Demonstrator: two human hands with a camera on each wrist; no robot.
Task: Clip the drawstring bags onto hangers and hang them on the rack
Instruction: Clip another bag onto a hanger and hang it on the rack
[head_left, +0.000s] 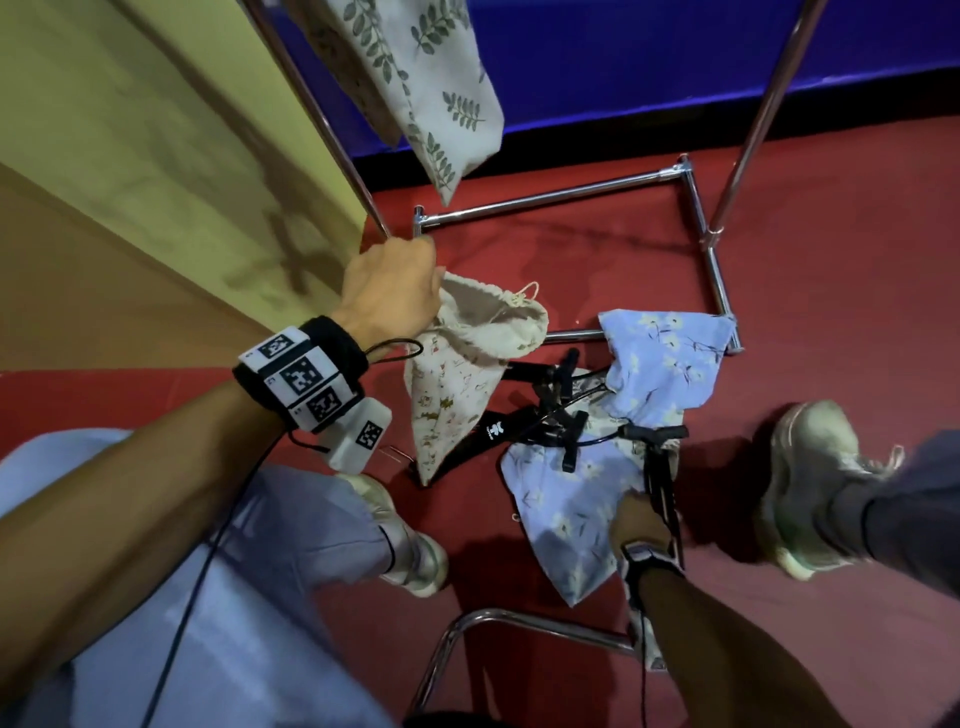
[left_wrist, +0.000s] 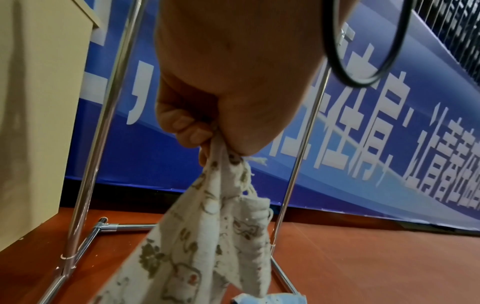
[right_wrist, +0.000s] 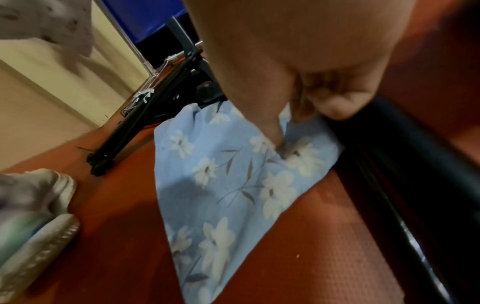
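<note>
My left hand (head_left: 395, 291) (left_wrist: 207, 131) grips the top edge of a cream animal-print drawstring bag (head_left: 457, 384) (left_wrist: 207, 236), which hangs from it above the floor. My right hand (head_left: 636, 519) (right_wrist: 293, 131) reaches down and pinches a blue floral bag (head_left: 566, 504) (right_wrist: 233, 185) lying on the red floor. A second blue floral bag (head_left: 670, 358) lies further back. Black clip hangers (head_left: 550, 415) (right_wrist: 145, 115) lie tangled between the bags. A leaf-print bag (head_left: 415, 83) hangs on the rack.
The chrome rack's base bars (head_left: 550, 195) and uprights (head_left: 758, 109) (left_wrist: 103, 127) stand on the red floor in front of a blue banner (left_wrist: 363, 115). A yellow cabinet (head_left: 156, 145) is at left. My two shoes (head_left: 410, 545) flank the pile. A chrome chair frame (head_left: 519, 621) curves near my feet.
</note>
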